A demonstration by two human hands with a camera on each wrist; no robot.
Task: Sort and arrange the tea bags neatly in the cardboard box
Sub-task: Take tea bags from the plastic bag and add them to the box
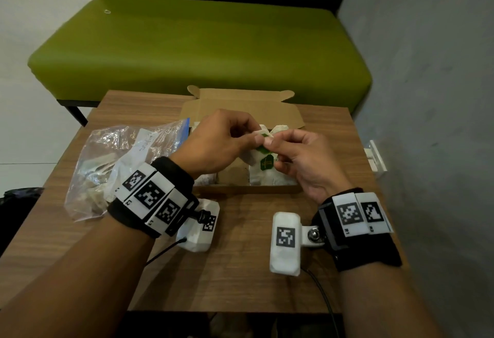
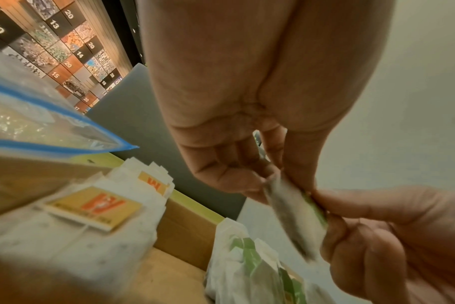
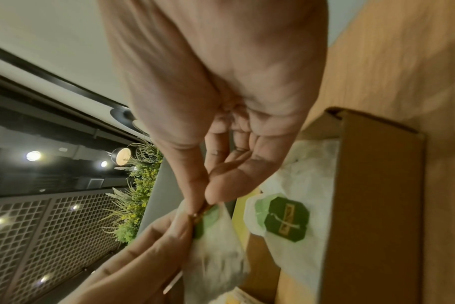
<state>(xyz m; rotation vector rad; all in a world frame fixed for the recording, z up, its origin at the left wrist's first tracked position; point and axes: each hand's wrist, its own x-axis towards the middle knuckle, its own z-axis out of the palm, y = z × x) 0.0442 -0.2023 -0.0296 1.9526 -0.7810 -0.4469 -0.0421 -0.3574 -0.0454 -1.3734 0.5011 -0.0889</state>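
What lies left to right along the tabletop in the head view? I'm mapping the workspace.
Plastic zip bag → left hand → held tea bag → right hand.

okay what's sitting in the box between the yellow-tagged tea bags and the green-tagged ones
Nothing lies there. Between the yellow-tagged tea bags and the green-tagged tea bags only the bare floor of the cardboard box shows, clearest in the left wrist view.

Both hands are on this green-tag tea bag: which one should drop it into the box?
Probably the right hand. It pinches the tea bag directly above the green-tag stack on the box's right side, while the left hand sits nearer the orange-tag stack.
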